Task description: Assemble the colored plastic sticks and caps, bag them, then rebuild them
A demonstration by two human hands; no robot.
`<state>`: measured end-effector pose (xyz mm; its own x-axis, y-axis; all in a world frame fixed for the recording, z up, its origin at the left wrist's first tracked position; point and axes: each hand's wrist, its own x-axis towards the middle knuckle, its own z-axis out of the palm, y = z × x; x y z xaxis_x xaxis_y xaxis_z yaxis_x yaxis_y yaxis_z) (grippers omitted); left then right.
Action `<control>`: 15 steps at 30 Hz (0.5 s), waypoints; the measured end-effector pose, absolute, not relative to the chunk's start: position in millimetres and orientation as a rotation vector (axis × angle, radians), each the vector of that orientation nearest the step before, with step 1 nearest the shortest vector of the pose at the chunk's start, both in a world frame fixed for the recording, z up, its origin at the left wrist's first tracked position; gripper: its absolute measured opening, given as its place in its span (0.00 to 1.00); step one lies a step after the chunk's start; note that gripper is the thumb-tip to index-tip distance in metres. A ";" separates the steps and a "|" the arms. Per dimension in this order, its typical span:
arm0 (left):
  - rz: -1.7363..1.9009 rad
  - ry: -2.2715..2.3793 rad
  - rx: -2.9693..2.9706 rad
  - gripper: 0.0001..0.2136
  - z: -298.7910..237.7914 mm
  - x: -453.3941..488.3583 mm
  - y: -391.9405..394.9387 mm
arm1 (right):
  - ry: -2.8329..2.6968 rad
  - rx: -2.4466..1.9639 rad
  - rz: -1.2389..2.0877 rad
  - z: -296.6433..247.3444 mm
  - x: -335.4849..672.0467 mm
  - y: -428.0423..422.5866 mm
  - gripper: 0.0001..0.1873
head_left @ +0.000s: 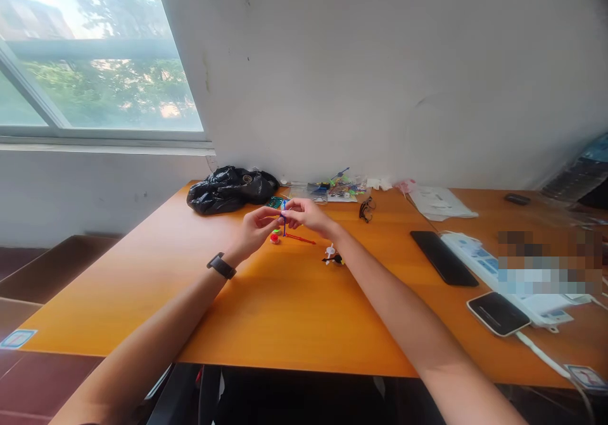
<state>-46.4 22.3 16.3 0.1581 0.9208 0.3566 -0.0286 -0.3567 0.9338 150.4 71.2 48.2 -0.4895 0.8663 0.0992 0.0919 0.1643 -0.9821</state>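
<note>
- Centrally, just above the middle of the frame, a thin blue stick piece (284, 215) is held upright in the air, slightly above the desk (266, 311).
- Right hand (306, 215): its fingers are drawn together in a pinch on the upper end of the blue stick piece.
- Left hand (256, 227): it is curled nearly closed, with thumb and fingertips meeting the same piece from the left. The piece is too small to make out the exact grip.
- A dark wristwatch (221, 265) sits on the left wrist.
- Directly below the hands, a small red and green ball (274, 239) lies on the desk, with a red stick (300, 239) just beside it to the right.
- A little lower right of these lies a cluster of white and black pieces (332, 256).
- Behind the hands, toward the wall, lie a crumpled black plastic bag (228, 189) and clear packets of colourful parts (342, 189).
- Right of centre lie folded glasses (365, 209) and some papers (439, 202).
- Further right are a black slab (444, 258), a white power strip (479, 261) and a phone (498, 313) with a cable.
- A window (95, 51) fills the upper left of the frame.
</note>
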 end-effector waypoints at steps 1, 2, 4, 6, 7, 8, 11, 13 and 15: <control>1.367 0.900 1.600 0.21 14.4 -47.7 24.8 | -1.735 -0.894 1.398 45.5 147.3 70.7 0.15; 1.383 0.908 1.653 0.20 12.7 -49.3 27.2 | -1.734 -0.870 1.404 43.5 145.2 70.2 0.14; 1.387 0.920 1.741 0.19 10.4 -52.7 31.3 | -1.733 -0.842 1.430 41.7 143.3 69.4 0.12; 1.360 0.909 1.810 0.19 10.3 -55.2 33.1 | -1.737 -0.822 1.482 41.4 143.6 68.7 0.10; 1.338 0.898 1.841 0.19 11.0 -56.0 32.8 | -1.738 -0.817 1.497 41.3 143.8 68.3 0.10; 1.320 0.889 1.871 0.19 11.9 -56.3 32.0 | -1.739 -0.815 1.500 41.0 143.9 68.0 0.10; 1.285 0.894 1.956 0.17 14.6 -55.5 28.0 | -1.769 -0.804 1.494 39.2 143.1 67.4 0.08; 1.277 0.909 1.977 0.15 15.0 -54.5 25.9 | -1.815 -0.785 1.508 38.0 142.9 67.6 0.07; 1.264 0.909 1.957 0.15 14.3 -53.6 25.0 | -1.861 -0.771 1.518 37.5 143.8 67.7 0.07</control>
<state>-53.6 25.0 14.3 0.3022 0.8145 0.4953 0.2103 -0.5637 0.7987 143.8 67.7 37.5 -0.6449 0.7584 0.0942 0.0603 0.1734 -0.9830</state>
